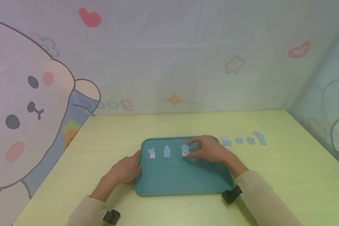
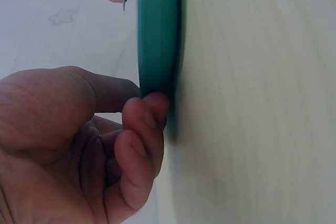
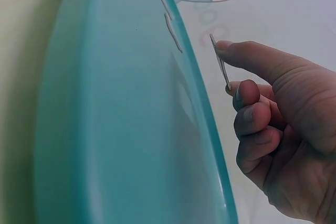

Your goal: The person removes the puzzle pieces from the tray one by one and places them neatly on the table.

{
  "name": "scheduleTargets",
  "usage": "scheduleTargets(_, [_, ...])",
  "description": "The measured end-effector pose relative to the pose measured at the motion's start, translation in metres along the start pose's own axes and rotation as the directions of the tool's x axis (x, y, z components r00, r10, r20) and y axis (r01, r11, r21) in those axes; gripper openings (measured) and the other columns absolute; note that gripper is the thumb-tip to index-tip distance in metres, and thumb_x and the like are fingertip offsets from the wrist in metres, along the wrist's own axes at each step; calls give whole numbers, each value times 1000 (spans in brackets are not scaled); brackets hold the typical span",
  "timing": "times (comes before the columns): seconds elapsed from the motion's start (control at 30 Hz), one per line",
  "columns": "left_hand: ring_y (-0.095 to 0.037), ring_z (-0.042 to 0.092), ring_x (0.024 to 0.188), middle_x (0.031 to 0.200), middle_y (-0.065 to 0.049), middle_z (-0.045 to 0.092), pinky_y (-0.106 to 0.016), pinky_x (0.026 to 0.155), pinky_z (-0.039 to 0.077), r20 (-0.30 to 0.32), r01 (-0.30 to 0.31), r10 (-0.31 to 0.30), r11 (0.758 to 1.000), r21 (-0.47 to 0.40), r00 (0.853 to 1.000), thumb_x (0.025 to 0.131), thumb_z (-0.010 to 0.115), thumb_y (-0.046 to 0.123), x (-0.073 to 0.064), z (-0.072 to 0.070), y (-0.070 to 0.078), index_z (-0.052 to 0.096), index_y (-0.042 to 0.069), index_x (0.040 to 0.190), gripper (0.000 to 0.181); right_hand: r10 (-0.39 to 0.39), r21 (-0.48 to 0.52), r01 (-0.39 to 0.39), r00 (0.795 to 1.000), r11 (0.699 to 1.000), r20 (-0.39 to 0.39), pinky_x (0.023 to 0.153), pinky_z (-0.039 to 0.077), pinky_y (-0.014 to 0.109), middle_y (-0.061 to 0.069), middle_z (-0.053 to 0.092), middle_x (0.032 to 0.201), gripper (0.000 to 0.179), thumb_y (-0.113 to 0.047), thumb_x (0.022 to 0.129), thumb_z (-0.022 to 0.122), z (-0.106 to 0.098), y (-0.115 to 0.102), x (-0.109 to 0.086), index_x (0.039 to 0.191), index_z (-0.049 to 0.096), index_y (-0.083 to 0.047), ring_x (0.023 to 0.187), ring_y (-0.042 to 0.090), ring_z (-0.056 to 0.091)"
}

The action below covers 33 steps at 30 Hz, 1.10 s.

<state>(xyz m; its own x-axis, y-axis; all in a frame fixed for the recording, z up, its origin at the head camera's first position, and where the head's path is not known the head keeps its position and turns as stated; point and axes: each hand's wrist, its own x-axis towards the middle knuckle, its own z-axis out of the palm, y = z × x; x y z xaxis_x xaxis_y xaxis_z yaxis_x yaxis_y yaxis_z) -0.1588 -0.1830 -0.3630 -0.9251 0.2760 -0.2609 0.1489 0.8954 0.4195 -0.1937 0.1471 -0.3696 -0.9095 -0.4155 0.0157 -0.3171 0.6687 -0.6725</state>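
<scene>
My left hand (image 1: 126, 169) grips the left edge of a teal tray (image 1: 183, 185), its thumb and curled fingers at the rim (image 2: 157, 35) in the left wrist view. Over the tray's upper middle, my right hand (image 1: 210, 149) pinches a thin flat puzzle piece (image 1: 185, 151), light blue above and white below with a small dark mark. The right wrist view shows this piece (image 3: 220, 64) edge-on between thumb and fingers, apart from the tray's surface. To its left on the tray lie a blue-and-pinkish piece (image 1: 152, 153) and a plain light-blue piece (image 1: 167, 151).
Several more puzzle pieces lie on the pale yellow table (image 1: 285, 175) right of the tray, among them a long one (image 1: 260, 138) and a small one (image 1: 239, 140). Another is partly hidden by my right wrist. A printed cloth (image 1: 158, 62) hangs behind the table.
</scene>
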Motion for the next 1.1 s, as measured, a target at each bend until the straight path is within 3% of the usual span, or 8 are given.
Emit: scheduleTargets(1.1, [-15, 57, 47, 63, -7, 60, -28, 51, 43, -15, -29, 29, 1000, -1, 999, 104, 51, 8, 0, 1, -3, 22, -8, 164, 68, 18, 23, -18, 1000, 1000, -8, 58, 49, 34, -3, 49, 52, 46, -29, 93, 81, -35, 12, -28, 132, 70, -9, 44, 15, 47])
